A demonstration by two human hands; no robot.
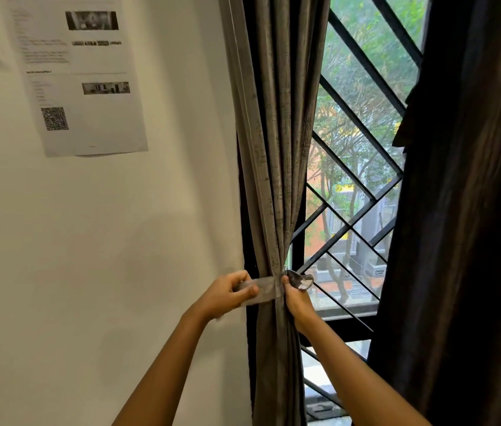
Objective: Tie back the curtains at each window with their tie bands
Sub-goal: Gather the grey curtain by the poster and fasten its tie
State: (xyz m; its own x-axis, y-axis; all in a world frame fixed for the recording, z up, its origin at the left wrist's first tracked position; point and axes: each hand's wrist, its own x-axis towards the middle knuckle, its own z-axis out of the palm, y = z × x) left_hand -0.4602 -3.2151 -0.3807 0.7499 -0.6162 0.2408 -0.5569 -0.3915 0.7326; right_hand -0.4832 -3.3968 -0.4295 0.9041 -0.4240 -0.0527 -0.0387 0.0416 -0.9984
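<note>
At the left edge of the window, the grey curtain [276, 179] hangs gathered into a narrow bundle beside the white wall [104, 241]. The tie band [266, 287] lies across the front of the bundle at its narrowest point. The left hand [230, 295] pinches the band's wall-side end; the right hand [296, 299] grips its looped end on the window side. A dark curtain [464, 241] hangs loose at the right, past the black diagonal grille [362, 167]. A printed sheet [89, 103] is fixed to the wall.
</note>
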